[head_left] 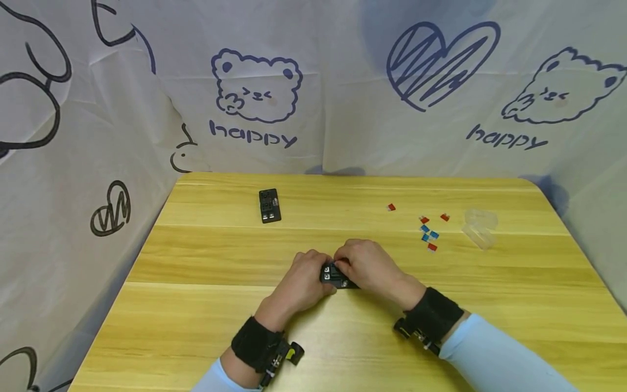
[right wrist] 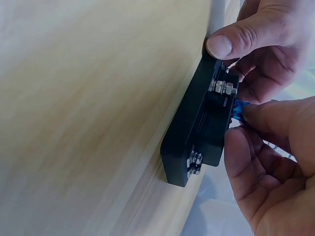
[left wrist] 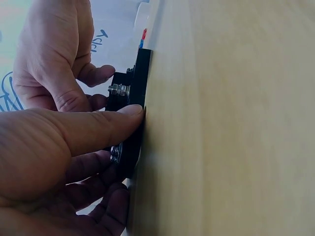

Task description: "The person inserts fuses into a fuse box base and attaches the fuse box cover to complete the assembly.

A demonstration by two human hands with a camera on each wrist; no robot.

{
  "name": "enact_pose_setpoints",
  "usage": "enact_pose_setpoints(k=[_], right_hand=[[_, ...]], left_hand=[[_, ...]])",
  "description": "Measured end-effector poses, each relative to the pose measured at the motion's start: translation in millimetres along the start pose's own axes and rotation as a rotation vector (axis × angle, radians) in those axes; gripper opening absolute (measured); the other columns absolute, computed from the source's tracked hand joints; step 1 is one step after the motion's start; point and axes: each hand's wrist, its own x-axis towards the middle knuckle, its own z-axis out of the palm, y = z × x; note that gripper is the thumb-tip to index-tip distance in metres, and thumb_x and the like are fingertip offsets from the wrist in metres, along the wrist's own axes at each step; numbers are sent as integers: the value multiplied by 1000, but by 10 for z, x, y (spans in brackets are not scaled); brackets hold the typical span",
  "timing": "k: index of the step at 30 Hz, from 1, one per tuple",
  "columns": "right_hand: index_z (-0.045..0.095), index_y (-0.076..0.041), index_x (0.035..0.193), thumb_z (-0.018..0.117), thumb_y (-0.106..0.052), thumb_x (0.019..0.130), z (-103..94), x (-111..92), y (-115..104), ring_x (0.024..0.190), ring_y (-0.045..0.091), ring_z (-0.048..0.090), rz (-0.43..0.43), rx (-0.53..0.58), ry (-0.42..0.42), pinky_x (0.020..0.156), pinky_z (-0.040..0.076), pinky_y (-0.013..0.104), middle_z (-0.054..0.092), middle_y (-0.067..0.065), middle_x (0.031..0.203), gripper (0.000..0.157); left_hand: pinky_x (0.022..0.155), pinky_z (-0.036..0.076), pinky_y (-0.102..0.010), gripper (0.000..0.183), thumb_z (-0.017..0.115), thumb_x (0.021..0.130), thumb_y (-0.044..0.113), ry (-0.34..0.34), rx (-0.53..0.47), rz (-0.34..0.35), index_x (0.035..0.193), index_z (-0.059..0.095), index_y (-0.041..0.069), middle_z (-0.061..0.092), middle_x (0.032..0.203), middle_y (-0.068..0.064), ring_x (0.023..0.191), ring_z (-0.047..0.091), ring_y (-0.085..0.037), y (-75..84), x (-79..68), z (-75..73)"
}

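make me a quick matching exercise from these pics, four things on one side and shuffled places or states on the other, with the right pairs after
Things:
1. left hand
2. right hand
3. far black block
4. clear plastic pieces

Places and states:
A. pinches a small blue piece
B. to the right of the loose red and blue pieces
C. grips the near black block
D. lies apart, beyond both hands and toward the left

Right pairs: 1-C, 2-A, 3-D, 4-B
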Motion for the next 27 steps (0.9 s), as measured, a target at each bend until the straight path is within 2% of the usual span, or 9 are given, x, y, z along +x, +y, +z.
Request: enact_pose_setpoints(k=[27], right_hand=[[72,-14,88,69,-18,88,9,2,-22,72,12,57,20,-7,-13,67,51,33,64,-2,82,4]], left_hand=[[85,43,-37,45,81,76,28,12,3,19,112,61,9,58,108,-4,96,46,-24,-4,-13,-15]])
